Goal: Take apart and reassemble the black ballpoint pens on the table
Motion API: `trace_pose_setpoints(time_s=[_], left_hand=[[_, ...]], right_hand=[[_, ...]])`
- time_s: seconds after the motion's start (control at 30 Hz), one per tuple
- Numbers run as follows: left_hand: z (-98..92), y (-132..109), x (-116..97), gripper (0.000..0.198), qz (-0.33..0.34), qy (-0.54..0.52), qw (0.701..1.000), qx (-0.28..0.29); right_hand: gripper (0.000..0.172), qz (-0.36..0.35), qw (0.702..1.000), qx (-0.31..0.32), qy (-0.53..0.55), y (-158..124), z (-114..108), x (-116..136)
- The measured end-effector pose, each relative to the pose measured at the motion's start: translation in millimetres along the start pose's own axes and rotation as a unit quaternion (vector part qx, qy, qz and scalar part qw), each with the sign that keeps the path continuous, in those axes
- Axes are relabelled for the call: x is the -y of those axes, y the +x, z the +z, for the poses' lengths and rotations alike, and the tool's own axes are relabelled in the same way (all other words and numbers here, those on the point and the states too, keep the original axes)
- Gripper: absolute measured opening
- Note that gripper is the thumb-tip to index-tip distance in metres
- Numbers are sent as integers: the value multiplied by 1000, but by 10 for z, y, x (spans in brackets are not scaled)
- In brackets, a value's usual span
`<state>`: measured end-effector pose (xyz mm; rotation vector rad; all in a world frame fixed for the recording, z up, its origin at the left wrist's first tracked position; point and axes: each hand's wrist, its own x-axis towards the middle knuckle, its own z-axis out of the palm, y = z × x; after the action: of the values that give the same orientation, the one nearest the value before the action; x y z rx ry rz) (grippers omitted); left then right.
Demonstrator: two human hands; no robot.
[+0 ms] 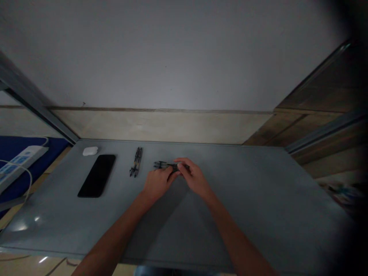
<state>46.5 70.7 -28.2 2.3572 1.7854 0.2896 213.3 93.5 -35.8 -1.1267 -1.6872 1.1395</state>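
Near the middle of the grey table (pixel 258 199), both hands close on a small bunch of dark, slim pens (pixel 161 164). Their ends stick out to the left, beyond the fingers. My left hand (pixel 157 183) has its thumb and fingers pressed on the pens from the near side. Curled round their right end is my right hand (pixel 196 178), its fingertips almost meeting the left thumb. How many pens are inside the grip is hidden. A separate pair of pens (pixel 136 162) lies side by side, left of my hands.
A black smartphone (pixel 97 176) lies flat on the left, with a white earbud case (pixel 90 151) behind it. Beyond the left edge is a white power strip (pixel 21 163) with cables. A wall (pixel 166 126) borders the back, and metal posts (pixel 64 128) rise at the rear corners.
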Motion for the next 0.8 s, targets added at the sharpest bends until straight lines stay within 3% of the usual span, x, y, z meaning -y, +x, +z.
trace_pose_setpoints(time_s=[0.2, 0.4, 0.53, 0.8], left_hand=[[4, 11, 33, 55, -18, -4, 1000, -21], [5, 12, 11, 53, -31, -3, 999, -36], [6, 10, 9, 48, -41, -12, 998, -48], [-4, 20, 46, 35, -48, -25, 998, -41]], right_hand=[[31, 18, 989, -143, 18, 54, -67, -44], [38, 45, 973, -219, 50, 111, -178, -127], [29, 27, 974, -213, -69, 121, -219, -231], [14, -7, 941, -196, -275, 93, -263, -377]])
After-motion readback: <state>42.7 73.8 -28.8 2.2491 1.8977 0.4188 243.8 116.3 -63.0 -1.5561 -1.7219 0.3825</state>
